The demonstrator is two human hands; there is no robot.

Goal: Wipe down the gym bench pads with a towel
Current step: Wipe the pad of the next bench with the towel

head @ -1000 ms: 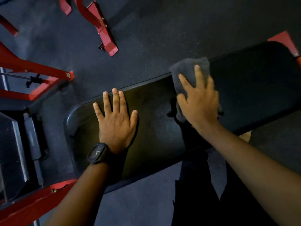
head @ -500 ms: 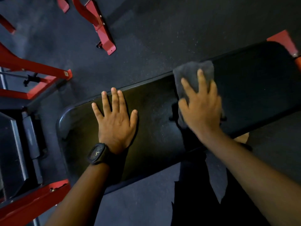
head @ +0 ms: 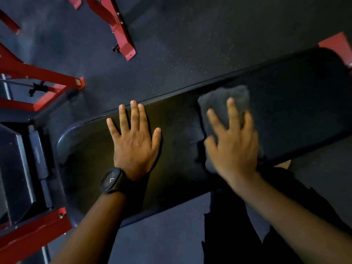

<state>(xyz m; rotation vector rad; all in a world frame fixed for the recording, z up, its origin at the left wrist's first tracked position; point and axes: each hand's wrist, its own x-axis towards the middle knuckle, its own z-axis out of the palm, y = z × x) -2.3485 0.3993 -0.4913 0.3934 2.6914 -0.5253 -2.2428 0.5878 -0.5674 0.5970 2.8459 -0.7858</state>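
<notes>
I read dark, speckled rubber floor [head: 190,44] under dim light. One red steel frame leg [head: 114,21] ends in a flat foot at top centre. More red frame members [head: 38,73] stand at left beside dark metal parts [head: 15,168], too dim to identify.

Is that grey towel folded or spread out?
Folded, it seems: the towel is a compact, thick rectangle under the right hand, covering a small patch of the bench pad.

Grey towel [head: 221,103] (folded) lies flat on black bench pad [head: 179,134].
</notes>
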